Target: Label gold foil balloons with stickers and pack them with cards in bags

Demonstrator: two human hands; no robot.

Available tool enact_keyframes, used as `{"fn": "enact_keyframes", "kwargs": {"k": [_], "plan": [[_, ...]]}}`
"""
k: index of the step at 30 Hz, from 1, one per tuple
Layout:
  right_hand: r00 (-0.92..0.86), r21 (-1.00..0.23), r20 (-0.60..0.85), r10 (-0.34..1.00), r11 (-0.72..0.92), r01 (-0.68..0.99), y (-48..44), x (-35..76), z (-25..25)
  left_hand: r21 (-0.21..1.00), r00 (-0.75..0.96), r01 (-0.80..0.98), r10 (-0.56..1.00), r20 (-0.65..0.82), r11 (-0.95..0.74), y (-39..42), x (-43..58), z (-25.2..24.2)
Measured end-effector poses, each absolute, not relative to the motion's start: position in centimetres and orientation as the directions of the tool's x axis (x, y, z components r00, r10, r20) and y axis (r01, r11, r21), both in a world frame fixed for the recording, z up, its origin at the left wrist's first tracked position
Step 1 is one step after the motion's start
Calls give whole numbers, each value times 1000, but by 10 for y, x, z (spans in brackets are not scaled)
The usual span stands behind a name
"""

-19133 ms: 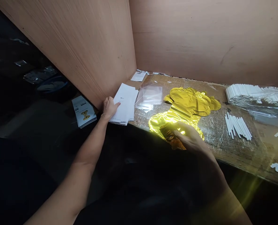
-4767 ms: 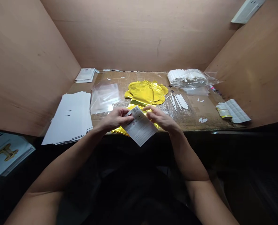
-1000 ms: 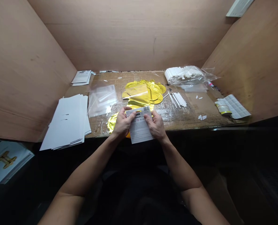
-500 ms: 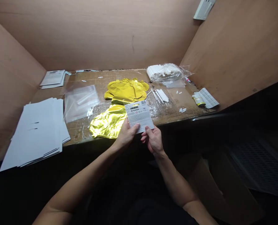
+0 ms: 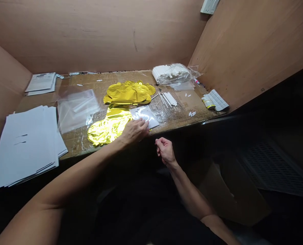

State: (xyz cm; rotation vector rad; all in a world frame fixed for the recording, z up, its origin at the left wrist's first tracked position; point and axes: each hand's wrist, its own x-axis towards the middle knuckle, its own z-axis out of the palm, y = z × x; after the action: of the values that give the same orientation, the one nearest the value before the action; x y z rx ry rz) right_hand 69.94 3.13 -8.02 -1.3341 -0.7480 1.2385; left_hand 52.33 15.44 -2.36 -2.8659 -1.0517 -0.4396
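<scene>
A glossy white packet lies near the table's front edge, overlapping the gold foil. My left hand rests palm down on the packet's near side, its fingers spread a little over it. Off the front edge, to the right, my right hand is held in the air with thumb and fingers pinched together; whatever is between them is too small to make out. Behind the packet lies more folded gold foil, and white sticks are to its right.
Clear plastic bags and a stack of large white sheets lie left. Smaller printed cards are at the back left. A bag of white sticks, a yellow roll and a sticker sheet are right. Wooden walls surround the table.
The printed card that both hands held up is no longer seen upright; a white packet now lies under my left hand. My right hand has let go of it and closed into a pinch.
</scene>
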Motion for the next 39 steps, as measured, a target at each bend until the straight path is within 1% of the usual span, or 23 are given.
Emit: {"fn": "enact_keyframes", "kwargs": {"k": [2, 5, 8, 10, 14, 16, 18, 20, 21, 22, 23, 24, 25, 26, 27, 28, 29, 31, 33, 35, 37, 39], "plan": [[245, -945, -279, 928, -221, -239, 32, 701, -80, 25, 714, 666, 647, 266, -746, 156, 523, -18], [174, -921, -335, 926, -282, -269, 35, 702, -82, 48, 780, 579, 570, 258, -814, 145, 520, -17], [118, -923, -312, 943, -272, -271, 36, 698, -85, 100, 827, 468, 475, 300, -878, 125, 521, -23], [163, -936, -269, 949, -217, -278, 36, 693, -88, 136, 823, 442, 462, 331, -886, 117, 524, -27], [299, -969, -164, 940, -96, -229, 33, 686, -92, 214, 777, 472, 519, 357, -855, 119, 528, -32], [313, -979, -143, 939, -88, -183, 32, 686, -92, 255, 738, 516, 575, 353, -818, 125, 531, -31], [302, -982, -163, 939, -124, -143, 33, 691, -89, 289, 715, 541, 613, 337, -790, 133, 535, -29], [267, -979, -202, 942, -190, -69, 35, 702, -80, 309, 739, 518, 599, 308, -798, 146, 539, -26], [263, -978, -197, 944, -206, 6, 38, 710, -73, 318, 762, 492, 578, 293, -810, 155, 541, -25], [277, -976, -156, 948, -192, 107, 42, 718, -64, 332, 782, 463, 555, 284, -822, 166, 542, -24], [292, -963, -71, 954, -143, 230, 47, 726, -55, 350, 797, 439, 538, 274, -828, 178, 542, -24], [292, -929, 53, 955, -60, 365, 54, 732, -46, 372, 801, 429, 537, 264, -823, 190, 541, -24], [253, -868, 193, 948, 45, 495, 63, 736, -37, 393, 801, 433, 546, 246, -811, 201, 540, -25], [167, -783, 314, 935, 155, 602, 72, 738, -29, 411, 797, 443, 560, 226, -797, 211, 539, -26], [45, -691, 385, 922, 255, 676, 82, 738, -22, 423, 797, 452, 569, 203, -785, 219, 537, -27], [-92, -603, 400, 912, 337, 723, 91, 736, -18, 426, 802, 456, 568, 184, -781, 225, 536, -28], [-216, -525, 373, 902, 398, 752, 99, 733, -15, 424, 807, 456, 565, 175, -783, 228, 534, -29], [-376, -411, 266, 888, 457, 788, 108, 727, -12, 410, 810, 455, 559, 177, -790, 229, 532, -31], [-469, -372, 161, 868, 494, 786, 109, 726, -11, 406, 801, 468, 570, 180, -785, 226, 532, -32], [-543, -408, 103, 834, 533, 741, 105, 730, -9, 417, 788, 479, 588, 182, -772, 222, 532, -33], [-555, -446, 115, 824, 542, 712, 104, 734, -8, 429, 776, 488, 603, 186, -760, 221, 532, -34], [-511, -440, 161, 844, 525, 728, 108, 733, -8, 428, 773, 490, 606, 189, -759, 221, 532, -34]]}}
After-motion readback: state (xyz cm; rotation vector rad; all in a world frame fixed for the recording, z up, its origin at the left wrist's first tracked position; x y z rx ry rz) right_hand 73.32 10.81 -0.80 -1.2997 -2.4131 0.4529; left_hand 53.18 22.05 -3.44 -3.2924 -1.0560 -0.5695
